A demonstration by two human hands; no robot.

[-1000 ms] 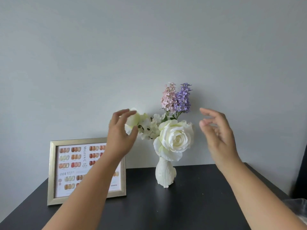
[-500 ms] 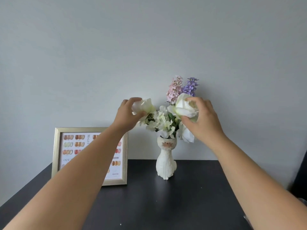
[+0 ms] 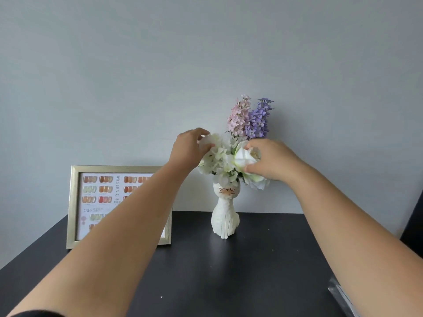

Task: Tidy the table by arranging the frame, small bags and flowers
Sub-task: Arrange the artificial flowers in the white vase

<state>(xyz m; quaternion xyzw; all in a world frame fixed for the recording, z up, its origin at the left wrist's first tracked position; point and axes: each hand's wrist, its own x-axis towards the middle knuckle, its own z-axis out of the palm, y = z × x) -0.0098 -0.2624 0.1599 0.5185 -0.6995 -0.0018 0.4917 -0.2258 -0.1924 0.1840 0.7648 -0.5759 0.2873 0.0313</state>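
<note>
Nearest the camera, at the lower right edge of the picture, a sliver of clear plastic (image 3: pixel 341 296) lies on the black table (image 3: pixel 206 282); it may be one of the small bags, but too little of it shows to be sure. Two bare forearms rise from the bottom corners and converge toward the middle of the frame.

At left centre, a gold picture frame (image 3: pixel 72 207) stands upright at the back of the table against the grey wall (image 3: pixel 137 76). It holds a printed chart of nail colour swatches, and the left forearm crosses in front of its right part. Well to the right of it, near the middle of the picture, a white cat-shaped vase (image 3: pixel 225 216) stands upright on the table, with a small whiskered face drawn below its mouth.

The flowers sit in that vase. The left hand (image 3: pixel 188 149) is closed in a pinch on the upper left of the white hydrangea cluster (image 3: pixel 217 160), fingers curled over the petals. The right hand (image 3: pixel 272 160) is wrapped around a white rose (image 3: pixel 242 156) just right of the hydrangea, thumb beneath and fingertips on top of the bloom. Both hands are at about the same height, just above the vase.

Behind and above the hands, a pink flower spike (image 3: pixel 239 116) and a purple flower spike (image 3: pixel 259 118) stand side by side, touching, against the wall.
</note>
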